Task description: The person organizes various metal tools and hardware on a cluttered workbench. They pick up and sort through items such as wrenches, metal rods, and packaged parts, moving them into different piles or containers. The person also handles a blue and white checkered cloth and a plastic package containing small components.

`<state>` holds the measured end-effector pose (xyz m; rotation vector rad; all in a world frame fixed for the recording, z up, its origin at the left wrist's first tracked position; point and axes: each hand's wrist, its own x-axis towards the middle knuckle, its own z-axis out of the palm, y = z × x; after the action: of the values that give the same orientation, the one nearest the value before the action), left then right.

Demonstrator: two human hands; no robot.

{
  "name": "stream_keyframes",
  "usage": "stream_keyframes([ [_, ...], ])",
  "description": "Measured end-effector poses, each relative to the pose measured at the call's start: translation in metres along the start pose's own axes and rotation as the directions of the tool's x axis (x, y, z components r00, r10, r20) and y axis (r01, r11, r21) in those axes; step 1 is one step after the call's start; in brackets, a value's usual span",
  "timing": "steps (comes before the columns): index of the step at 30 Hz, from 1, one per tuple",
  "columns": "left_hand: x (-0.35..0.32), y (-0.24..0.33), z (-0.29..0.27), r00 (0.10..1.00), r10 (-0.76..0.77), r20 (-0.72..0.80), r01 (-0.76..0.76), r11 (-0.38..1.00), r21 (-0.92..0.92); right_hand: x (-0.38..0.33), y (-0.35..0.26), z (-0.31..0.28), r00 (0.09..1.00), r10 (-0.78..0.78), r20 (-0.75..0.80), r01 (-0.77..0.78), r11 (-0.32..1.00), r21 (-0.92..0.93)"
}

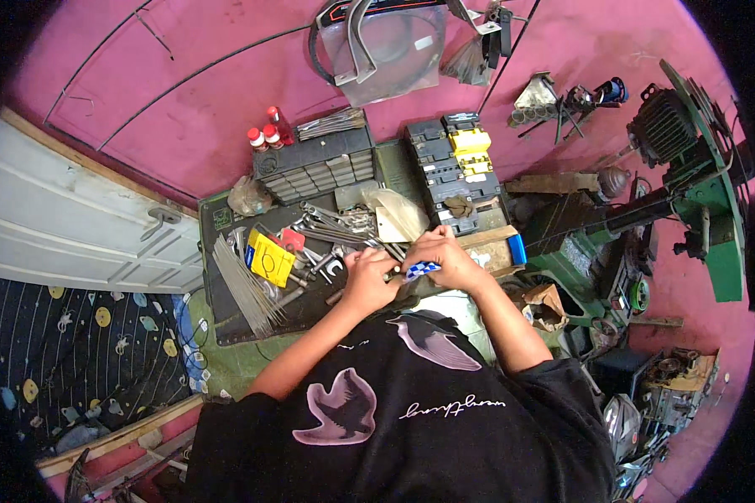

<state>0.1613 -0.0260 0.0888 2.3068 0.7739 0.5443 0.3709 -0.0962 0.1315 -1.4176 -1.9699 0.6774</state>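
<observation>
Steel wrenches point(331, 225) behind both hands.

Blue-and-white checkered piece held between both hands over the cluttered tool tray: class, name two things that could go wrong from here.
The checkered piece is small; if the left hand or right hand slips, it could vanish among the wrenches. The thin rods fanned beside the left forearm could be knocked off.

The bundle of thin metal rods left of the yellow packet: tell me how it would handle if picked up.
The bundle of thin rods lies loose and fanned, so it would probably splay or slip apart. Each rod looks slender, likely light and springy.
</observation>
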Motion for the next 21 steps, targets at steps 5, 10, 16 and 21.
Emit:
stream_keyframes([
  [5, -0.002, -0.008, 0.003, 0.995, -0.041, -0.091, 0.029, 0.991, -0.133, -0.006, 0.017, 0.036, 0.937, 0.23, -0.262, -0.168, 0.956, 0.241],
  [10, -0.004, -0.014, -0.001, 0.989, -0.054, -0.135, 0.035, 0.989, -0.141, -0.014, 0.038, 0.049, 0.908, 0.359, -0.218, -0.229, 0.858, 0.459],
  [16, -0.003, -0.031, 0.003, 0.989, 0.007, -0.146, -0.038, 0.977, -0.21, -0.011, 0.023, 0.052, 0.913, 0.33, -0.238, -0.217, 0.89, 0.402],
  [21, -0.003, -0.039, 0.001, 0.996, -0.035, -0.077, 0.014, 0.967, -0.253, -0.008, 0.012, 0.057, 0.892, 0.33, -0.31, -0.212, 0.91, 0.358],
])
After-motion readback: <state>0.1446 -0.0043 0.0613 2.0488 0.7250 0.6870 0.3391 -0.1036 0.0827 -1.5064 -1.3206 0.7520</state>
